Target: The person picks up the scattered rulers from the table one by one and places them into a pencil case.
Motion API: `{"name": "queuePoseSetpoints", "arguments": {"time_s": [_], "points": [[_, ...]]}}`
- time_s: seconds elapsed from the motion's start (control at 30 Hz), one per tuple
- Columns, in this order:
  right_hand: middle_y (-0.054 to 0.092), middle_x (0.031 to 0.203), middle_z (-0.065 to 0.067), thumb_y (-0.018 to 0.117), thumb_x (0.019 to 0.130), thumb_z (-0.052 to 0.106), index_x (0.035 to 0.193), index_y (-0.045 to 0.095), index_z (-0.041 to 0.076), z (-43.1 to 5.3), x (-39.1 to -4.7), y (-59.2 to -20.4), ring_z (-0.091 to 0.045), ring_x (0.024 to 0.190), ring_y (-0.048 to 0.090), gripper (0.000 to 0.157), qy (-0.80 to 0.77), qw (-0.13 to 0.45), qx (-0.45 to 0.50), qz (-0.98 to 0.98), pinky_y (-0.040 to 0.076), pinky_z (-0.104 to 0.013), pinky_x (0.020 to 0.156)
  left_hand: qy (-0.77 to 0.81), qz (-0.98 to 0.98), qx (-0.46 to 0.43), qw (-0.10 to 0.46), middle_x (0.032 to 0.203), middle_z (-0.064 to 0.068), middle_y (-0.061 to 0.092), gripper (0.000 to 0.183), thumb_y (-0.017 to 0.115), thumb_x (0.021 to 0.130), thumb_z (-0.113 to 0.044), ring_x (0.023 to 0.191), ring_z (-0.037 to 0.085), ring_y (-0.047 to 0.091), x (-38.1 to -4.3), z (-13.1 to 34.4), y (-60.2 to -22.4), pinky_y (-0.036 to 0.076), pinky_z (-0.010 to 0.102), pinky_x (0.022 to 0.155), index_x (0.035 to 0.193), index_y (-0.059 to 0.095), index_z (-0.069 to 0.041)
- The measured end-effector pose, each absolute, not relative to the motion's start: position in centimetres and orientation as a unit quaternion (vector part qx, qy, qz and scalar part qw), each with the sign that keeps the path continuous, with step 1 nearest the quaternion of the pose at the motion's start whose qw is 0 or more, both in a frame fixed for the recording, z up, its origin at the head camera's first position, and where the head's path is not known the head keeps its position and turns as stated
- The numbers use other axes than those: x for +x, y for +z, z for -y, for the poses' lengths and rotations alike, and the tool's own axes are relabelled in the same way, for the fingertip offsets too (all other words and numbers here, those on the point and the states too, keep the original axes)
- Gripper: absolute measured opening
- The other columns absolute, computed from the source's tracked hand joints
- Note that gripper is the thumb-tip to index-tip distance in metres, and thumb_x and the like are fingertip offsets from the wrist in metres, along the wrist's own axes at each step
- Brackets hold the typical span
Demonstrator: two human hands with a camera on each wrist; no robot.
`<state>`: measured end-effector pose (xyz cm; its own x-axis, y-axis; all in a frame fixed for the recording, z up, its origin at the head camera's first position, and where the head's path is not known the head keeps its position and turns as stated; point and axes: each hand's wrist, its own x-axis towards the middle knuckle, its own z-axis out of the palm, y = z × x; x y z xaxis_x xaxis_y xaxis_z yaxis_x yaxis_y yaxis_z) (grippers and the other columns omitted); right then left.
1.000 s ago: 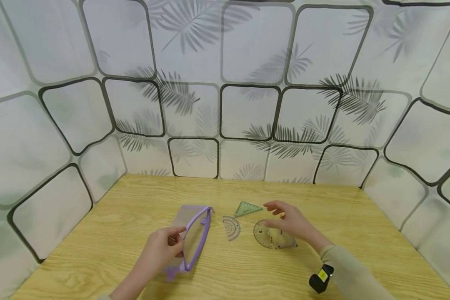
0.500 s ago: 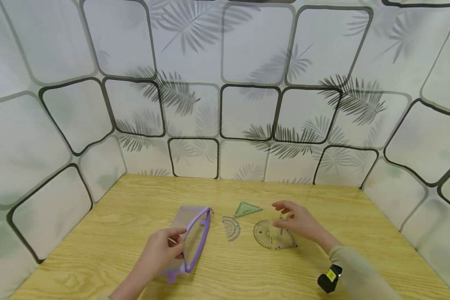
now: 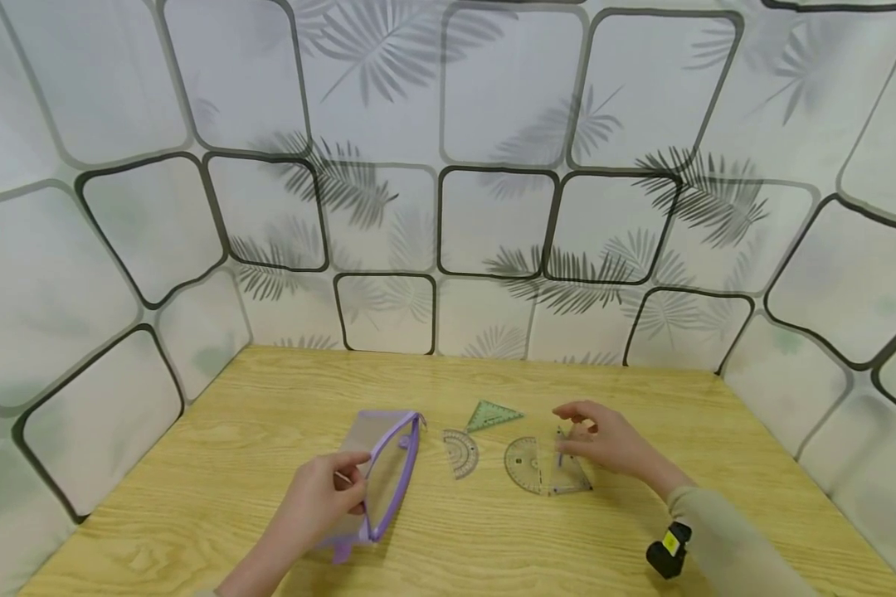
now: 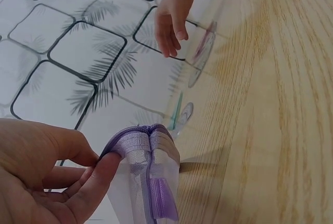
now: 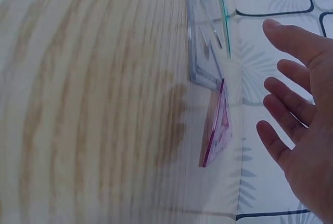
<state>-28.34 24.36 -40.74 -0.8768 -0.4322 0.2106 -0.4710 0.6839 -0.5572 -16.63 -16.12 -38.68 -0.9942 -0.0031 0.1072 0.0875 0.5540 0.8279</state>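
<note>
A see-through mesh zip pouch with purple edging (image 3: pixel 408 477) lies on the left with its mouth gaping. My left hand (image 3: pixel 324 489) pinches one edge of that mouth between thumb and fingers; the left wrist view shows the pinched purple zip band (image 4: pixel 136 143) closely. Over on the right, my right hand (image 3: pixel 608 441) hovers with fingers apart, holding nothing. Beneath it lies a clear set square (image 3: pixel 570 477), partly covered by the hand in the head view; its edge looks pink (image 5: pixel 218 130) in the right wrist view. A round-edged clear protractor (image 3: pixel 523 464) lies just left of it.
Between pouch and protractor lies a smaller clear protractor (image 3: pixel 460 454), with a green set square (image 3: pixel 493 416) behind it. All rest on a wood-grain table (image 3: pixel 448 555). Patterned cloth walls (image 3: pixel 493 224) rise at the back and both sides.
My right hand has drawn to the right, off the round-edged protractor and over the clear set square. The left hand keeps its pinch on the pouch in the same place.
</note>
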Motion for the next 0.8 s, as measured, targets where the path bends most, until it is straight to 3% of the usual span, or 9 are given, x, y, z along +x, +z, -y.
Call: {"name": "queuePoseSetpoints", "arguments": {"time_s": [0.37,0.8], "points": [[0.063,0.130,-0.014,0.074,0.088,0.027,0.135,0.058,0.007,-25.7,-29.5,-41.2,-0.036,0.118,0.059,0.053,0.292,0.040,0.247,0.923,0.055,-0.049,0.092,-0.481,0.875,-0.016,0.049,0.077,0.007,0.062,0.041,0.058,0.080,0.009,0.063,0.013,0.066,-16.6,15.9,-38.3,0.060,0.018,0.053,0.120,0.066,0.008],[0.057,0.135,-0.015,0.075,0.086,0.034,0.135,0.057,0.007,-26.6,-30.2,-42.1,-0.036,0.119,0.055,0.059,0.304,0.040,0.222,0.926,0.056,-0.055,0.092,-0.477,0.878,-0.015,0.049,0.075,0.004,0.062,0.043,0.057,0.078,0.008,0.062,0.013,0.066,-16.6,15.9,-38.4,0.060,0.018,0.053,0.120,0.067,0.007]]}}
